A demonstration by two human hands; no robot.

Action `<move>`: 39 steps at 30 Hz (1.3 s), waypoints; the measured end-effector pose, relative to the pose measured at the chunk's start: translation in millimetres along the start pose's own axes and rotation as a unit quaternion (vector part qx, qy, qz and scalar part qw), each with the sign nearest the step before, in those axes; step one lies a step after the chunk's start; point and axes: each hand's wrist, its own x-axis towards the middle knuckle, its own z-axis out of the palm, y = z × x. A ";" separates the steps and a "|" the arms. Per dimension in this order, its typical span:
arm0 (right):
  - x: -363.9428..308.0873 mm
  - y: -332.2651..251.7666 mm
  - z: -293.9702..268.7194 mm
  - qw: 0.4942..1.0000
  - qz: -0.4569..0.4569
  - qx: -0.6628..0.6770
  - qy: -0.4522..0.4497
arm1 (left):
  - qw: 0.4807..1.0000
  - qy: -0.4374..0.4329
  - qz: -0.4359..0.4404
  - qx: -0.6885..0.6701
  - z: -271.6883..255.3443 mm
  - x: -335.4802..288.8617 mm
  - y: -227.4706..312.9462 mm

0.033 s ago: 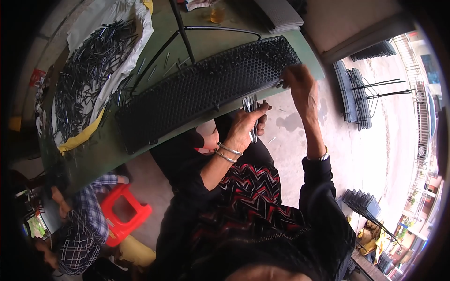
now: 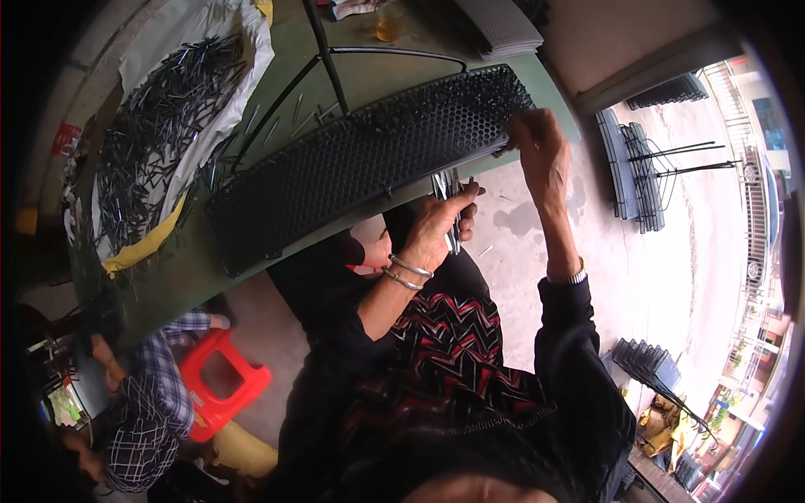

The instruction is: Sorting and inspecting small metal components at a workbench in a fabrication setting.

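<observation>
My left hand (image 2: 433, 225) is closed around a bundle of thin, shiny metal pins (image 2: 453, 239) below the front edge of a long black perforated panel (image 2: 335, 176). That panel lies at a slant on the green table, and dark pieces (image 2: 495, 88) stand densely along its far side and right end. At the panel's right end is my right hand (image 2: 541, 151), its fingers bent and drawn together. Whatever those fingers grip is hidden by the hand and shadow.
A white sack (image 2: 193, 168) heaped with dark metal pins sits on the left of the green table (image 2: 159, 289). Black rods (image 2: 325, 59) cross behind the panel, near a glass of amber liquid (image 2: 388, 25). A red stool (image 2: 220, 377) and a seated person (image 2: 151, 419) are at lower left.
My right hand has shifted very slightly at the panel's right end. The left hand keeps its hold on the metal pins.
</observation>
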 end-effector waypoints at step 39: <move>13.3 -1.3 14.8 0.963 -0.047 -0.226 -0.139 | 0.998 -0.017 0.058 -0.024 -1.8 -3.7 6.7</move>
